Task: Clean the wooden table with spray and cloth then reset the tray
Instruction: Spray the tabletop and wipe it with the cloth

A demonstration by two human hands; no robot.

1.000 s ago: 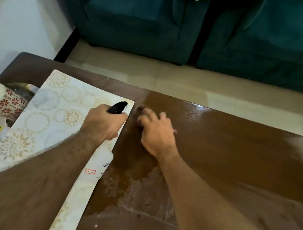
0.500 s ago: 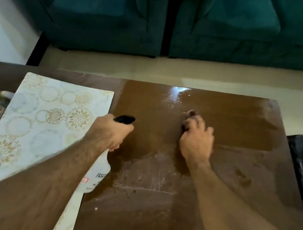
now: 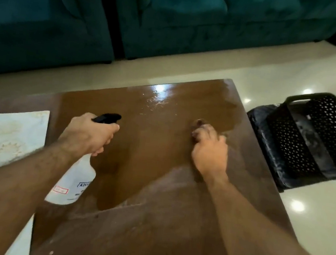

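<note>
A: Start at the left. What lies beside the left grip?

B: A pale patterned mat (image 3: 5, 140) lies flat on the desk (image 3: 149, 232), just to the outside of the left hand (image 3: 88, 134). That hand is wrapped round the neck of the spray bottle (image 3: 72, 185), the black nozzle (image 3: 106, 117) poking out ahead of the knuckles and the white body hanging below the wrist, over the desk's left part.

A: How would the bottle handle?

B: My guess is a stiff plastic shell, light to middling depending on how full it is, which I can't tell. The neck under the trigger is the sensible hold, as here; the body could be slick if wet.

A: And the right grip?

B: The right hand (image 3: 209, 152) has its fingers curled down on the desk, bunched over something dark at the fingertips, probably the cloth (image 3: 199, 123), though only a small blurred bit shows. It sits well apart from the bottle, toward the far right corner.

A: How would the cloth behave?

B: Soft and limp, likely damp, so it needs pressing flat under the palm, not pinching. Ahead of and between the hands the wood shines wet; nearer than both hands it looks dull and streaky, so I judge wiping is part done.

A: Further right?

B: Off the desk, on the floor beyond the right grip, a black perforated basket (image 3: 319, 136). No tray that I can make out.
</note>
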